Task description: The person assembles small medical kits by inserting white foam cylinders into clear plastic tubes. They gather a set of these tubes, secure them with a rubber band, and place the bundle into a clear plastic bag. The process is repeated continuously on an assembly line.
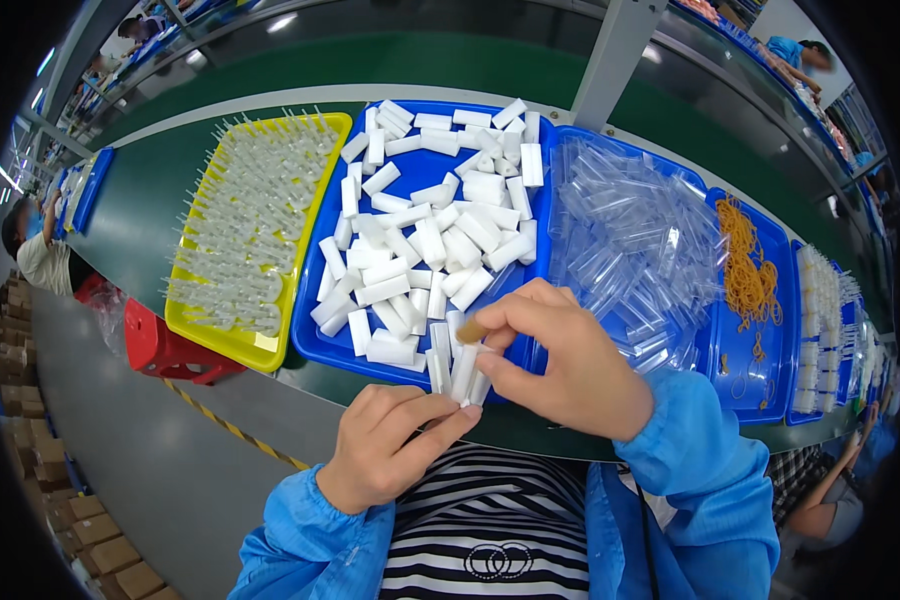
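Observation:
Just over the front edge of a blue tray of short white blocks, a few slim white pieces stand side by side between my hands. My left hand is closed, its fingertips pinching their lower ends. From the right, my right hand closes thumb and index finger round the upper part of the same pieces. A tan finger cot appears to cover one of its fingertips. Whether the pieces sit inside clear tubes is too small to tell.
Left stands a yellow tray full of thin, pale upright stems. Right of the white blocks is a blue tray of clear plastic tubes, then one with orange rubber bands. A red stool and cardboard boxes are at left; co-workers sit farther off.

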Demonstrator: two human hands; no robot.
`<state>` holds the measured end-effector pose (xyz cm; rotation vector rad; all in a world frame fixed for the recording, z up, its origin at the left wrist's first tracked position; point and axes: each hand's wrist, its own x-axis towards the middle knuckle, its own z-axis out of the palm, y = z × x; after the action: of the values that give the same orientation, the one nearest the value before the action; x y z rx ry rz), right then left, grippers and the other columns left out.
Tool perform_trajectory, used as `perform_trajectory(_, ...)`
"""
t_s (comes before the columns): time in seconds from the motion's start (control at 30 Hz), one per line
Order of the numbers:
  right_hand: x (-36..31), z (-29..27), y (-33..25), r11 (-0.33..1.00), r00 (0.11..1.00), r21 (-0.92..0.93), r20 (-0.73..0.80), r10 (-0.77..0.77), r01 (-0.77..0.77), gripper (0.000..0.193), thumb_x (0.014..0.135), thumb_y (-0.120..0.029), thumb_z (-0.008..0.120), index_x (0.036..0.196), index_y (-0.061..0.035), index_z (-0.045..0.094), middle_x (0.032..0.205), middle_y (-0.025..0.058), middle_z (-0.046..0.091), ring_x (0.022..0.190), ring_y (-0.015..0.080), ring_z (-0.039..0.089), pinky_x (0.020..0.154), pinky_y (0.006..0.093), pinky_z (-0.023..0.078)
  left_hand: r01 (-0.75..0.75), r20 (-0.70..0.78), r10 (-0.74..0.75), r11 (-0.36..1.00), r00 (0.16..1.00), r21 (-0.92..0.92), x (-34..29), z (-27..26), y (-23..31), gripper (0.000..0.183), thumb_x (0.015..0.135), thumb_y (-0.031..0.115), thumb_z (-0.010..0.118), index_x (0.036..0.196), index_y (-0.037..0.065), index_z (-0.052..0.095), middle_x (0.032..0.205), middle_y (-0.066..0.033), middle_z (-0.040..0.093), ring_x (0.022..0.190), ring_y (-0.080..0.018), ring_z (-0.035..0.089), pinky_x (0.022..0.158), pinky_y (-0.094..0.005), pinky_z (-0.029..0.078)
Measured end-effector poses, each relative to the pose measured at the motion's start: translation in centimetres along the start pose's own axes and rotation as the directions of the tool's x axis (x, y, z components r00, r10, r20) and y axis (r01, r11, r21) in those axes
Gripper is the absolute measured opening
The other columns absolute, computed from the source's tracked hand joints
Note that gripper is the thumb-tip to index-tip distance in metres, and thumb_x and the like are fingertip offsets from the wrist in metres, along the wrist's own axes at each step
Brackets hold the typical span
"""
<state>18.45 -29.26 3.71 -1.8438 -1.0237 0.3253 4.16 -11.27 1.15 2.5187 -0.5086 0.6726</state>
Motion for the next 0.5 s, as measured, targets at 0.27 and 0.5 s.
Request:
perform_trajectory(0.27,-0.8,1.8,-0.3,0.989,0.989,0.084,-0.094,-0.110,0.118,0.029,0.083,-0.003,0.067,0.112,-0.0053,0.068,0.095,0.0050,0.066,0.094,0.0242,0.059,0.084,0.0358,0.041,0.120,-0.241,-0.152,0.982,0.958,-0.143,-1.2,1.4,-1.3,0.036,0.070,0.004,0.084,0.101,0.009,0.066,0.098,-0.0059,0.068,0.081,-0.0236,0.065,0.069,-0.0335,0.050)
perform_trajectory(0.5,2.4,0.2,2.5,0.754,0.921,-0.553,0.070,-0.383,0.355,0.024,0.079,-0.009,0.066,0.104,-0.0072,0.067,0.093,0.0040,0.063,0.091,0.0227,0.057,0.079,0.0346,0.043,0.130,-0.131,-0.123,0.990,0.984,0.052,-0.9,-1.3,-1.4,0.035,0.066,0.003,0.085,0.096,0.008,0.067,0.089,-0.0059,0.068,0.075,-0.0228,0.063,0.065,-0.0337,0.045)
